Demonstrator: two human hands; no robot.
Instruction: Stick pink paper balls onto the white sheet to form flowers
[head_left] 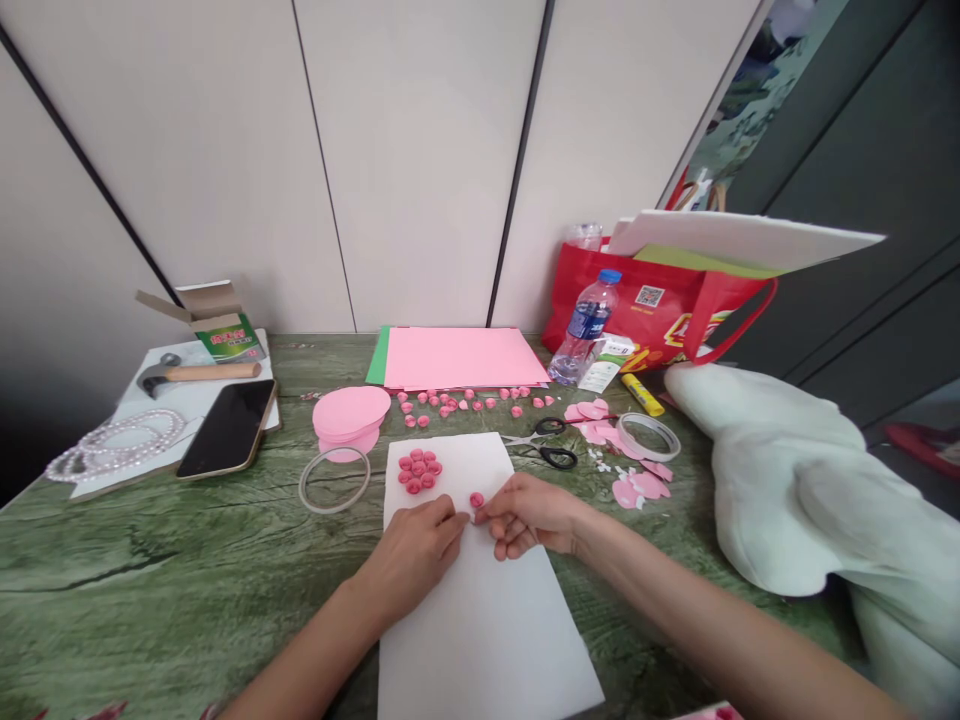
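Observation:
A white sheet [495,630] lies lengthwise in front of me. On its upper left sits a cluster of small rolled pink paper roses [418,470]. One more pink paper rose [476,499] is just beyond my fingertips; whether it is touched I cannot tell. My left hand [420,552] rests on the sheet, fingers bent and pressed together. From the right, my right hand [531,515] meets it in a pinch, its other fingers curled. Something tiny and pale shows where the fingertips meet, too small to name.
Behind the sheet lie loose paper roses [490,403], pink card [465,357] and pink paper circles [351,412]. Scissors [541,440], tape rolls [335,480], paper scraps and a glue stick [642,395] surround it. A phone [227,428], hammer [199,371], bottle [586,328] and red bag [652,300] stand farther out.

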